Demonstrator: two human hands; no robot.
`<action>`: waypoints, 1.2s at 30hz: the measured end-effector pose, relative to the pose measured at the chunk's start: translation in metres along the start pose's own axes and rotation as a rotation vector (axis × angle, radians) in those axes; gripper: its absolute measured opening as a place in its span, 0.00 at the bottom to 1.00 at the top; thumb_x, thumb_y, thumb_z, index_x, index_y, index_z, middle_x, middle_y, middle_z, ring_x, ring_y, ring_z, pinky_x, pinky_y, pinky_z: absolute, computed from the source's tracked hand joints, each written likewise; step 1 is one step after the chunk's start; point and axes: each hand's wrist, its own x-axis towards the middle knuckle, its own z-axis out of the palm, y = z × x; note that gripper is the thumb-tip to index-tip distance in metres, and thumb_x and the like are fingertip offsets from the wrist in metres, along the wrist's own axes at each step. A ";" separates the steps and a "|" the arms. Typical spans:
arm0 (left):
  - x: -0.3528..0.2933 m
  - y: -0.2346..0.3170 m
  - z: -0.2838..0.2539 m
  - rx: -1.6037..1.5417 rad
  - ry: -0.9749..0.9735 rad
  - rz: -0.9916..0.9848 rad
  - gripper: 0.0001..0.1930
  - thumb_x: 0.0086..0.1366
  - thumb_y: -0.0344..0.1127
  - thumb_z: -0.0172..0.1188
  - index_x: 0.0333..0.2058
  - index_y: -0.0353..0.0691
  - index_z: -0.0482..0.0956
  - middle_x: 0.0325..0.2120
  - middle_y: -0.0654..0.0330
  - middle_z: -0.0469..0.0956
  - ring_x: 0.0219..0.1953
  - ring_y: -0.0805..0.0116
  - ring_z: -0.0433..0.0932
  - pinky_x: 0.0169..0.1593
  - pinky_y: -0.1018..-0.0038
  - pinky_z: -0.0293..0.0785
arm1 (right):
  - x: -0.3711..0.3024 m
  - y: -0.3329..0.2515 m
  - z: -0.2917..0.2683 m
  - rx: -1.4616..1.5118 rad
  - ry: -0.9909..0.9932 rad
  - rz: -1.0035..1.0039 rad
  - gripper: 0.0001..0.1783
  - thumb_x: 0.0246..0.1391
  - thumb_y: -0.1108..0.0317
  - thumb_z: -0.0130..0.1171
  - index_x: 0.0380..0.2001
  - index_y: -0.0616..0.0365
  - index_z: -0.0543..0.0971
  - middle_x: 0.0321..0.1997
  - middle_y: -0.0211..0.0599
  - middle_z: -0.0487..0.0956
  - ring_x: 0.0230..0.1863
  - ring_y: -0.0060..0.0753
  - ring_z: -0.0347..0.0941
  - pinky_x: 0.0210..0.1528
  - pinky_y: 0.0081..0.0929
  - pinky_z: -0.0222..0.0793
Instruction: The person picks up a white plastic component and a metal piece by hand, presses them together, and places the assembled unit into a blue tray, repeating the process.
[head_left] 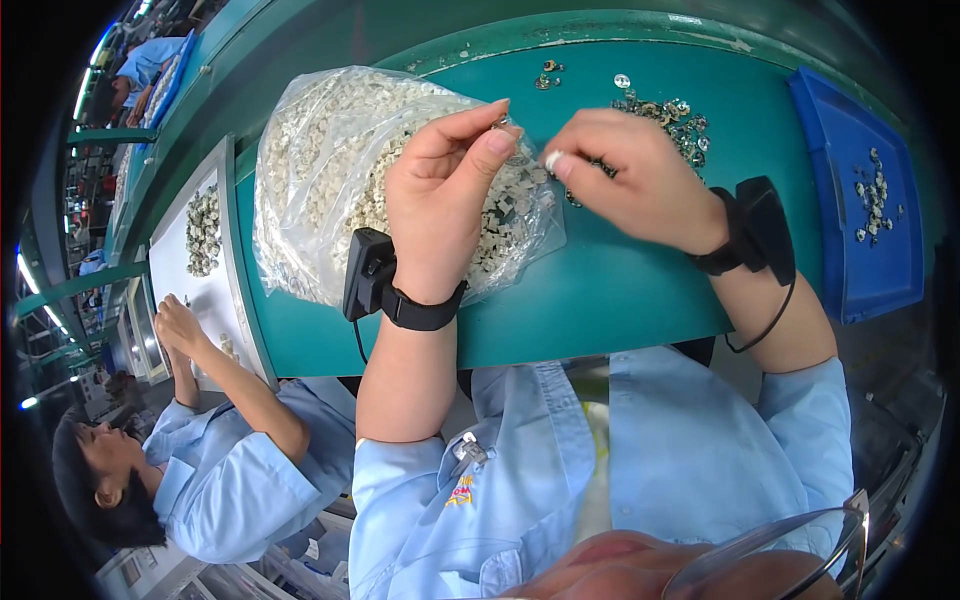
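My left hand [440, 190] is raised in front of the clear plastic bag, closed in a pinch between thumb and forefinger. At its fingertips shows a small shiny metal part [506, 124], whose exact kind I cannot make out. Just to its right, my right hand [640, 175] is closed on a small white part [552, 160], held at the tips of thumb and forefinger. The hands are apart by a narrow gap. The open plastic bag [320, 150] is full of small whitish parts. Behind my right hand lies a pile of small shiny metal parts [690, 130].
A few loose metal parts [548, 74] lie near the far edge of the green tabletop [620, 290]. At the right stands a blue tray [850, 270] with several small parts. On the left, a co-worker [230, 440] works at a white surface [205, 300] holding another pile of parts.
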 end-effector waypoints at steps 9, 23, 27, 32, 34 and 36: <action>0.000 -0.003 0.003 -0.057 -0.065 -0.124 0.11 0.55 0.23 0.56 0.38 0.31 0.73 0.33 0.57 0.75 0.36 0.73 0.75 0.42 0.81 0.70 | 0.001 0.002 -0.005 0.485 0.160 0.245 0.08 0.49 0.76 0.51 0.35 0.63 0.75 0.32 0.27 0.73 0.31 0.12 0.65 0.32 0.12 0.62; -0.004 -0.005 0.007 -0.049 -0.078 -0.085 0.11 0.54 0.21 0.57 0.38 0.31 0.72 0.33 0.56 0.75 0.36 0.73 0.75 0.41 0.81 0.71 | 0.002 -0.004 -0.007 0.351 0.172 0.147 0.07 0.44 0.73 0.59 0.28 0.62 0.74 0.27 0.28 0.72 0.27 0.17 0.64 0.29 0.14 0.61; -0.006 -0.004 0.007 -0.055 -0.123 -0.075 0.11 0.53 0.21 0.57 0.37 0.31 0.73 0.32 0.56 0.76 0.36 0.73 0.75 0.41 0.81 0.71 | 0.001 -0.004 -0.009 0.433 0.146 0.166 0.09 0.40 0.72 0.63 0.24 0.61 0.73 0.24 0.27 0.71 0.25 0.19 0.64 0.27 0.16 0.60; -0.007 -0.004 0.007 0.008 -0.196 0.011 0.10 0.52 0.21 0.58 0.35 0.32 0.74 0.32 0.57 0.76 0.34 0.73 0.74 0.39 0.82 0.71 | 0.001 -0.003 -0.013 0.246 0.105 -0.053 0.14 0.34 0.68 0.68 0.21 0.60 0.71 0.22 0.29 0.70 0.24 0.23 0.65 0.25 0.19 0.59; -0.007 -0.004 0.007 0.034 -0.221 0.041 0.10 0.52 0.20 0.58 0.35 0.32 0.75 0.32 0.57 0.76 0.33 0.74 0.74 0.38 0.82 0.71 | 0.001 -0.002 -0.014 0.232 0.103 -0.075 0.15 0.33 0.67 0.68 0.20 0.59 0.71 0.22 0.29 0.70 0.24 0.24 0.65 0.25 0.20 0.59; -0.005 -0.003 0.005 0.091 -0.271 0.067 0.10 0.51 0.21 0.58 0.34 0.32 0.76 0.31 0.57 0.76 0.32 0.74 0.74 0.37 0.82 0.71 | 0.001 -0.002 -0.015 0.203 0.097 -0.119 0.16 0.31 0.64 0.69 0.20 0.59 0.72 0.21 0.31 0.70 0.24 0.28 0.66 0.24 0.21 0.59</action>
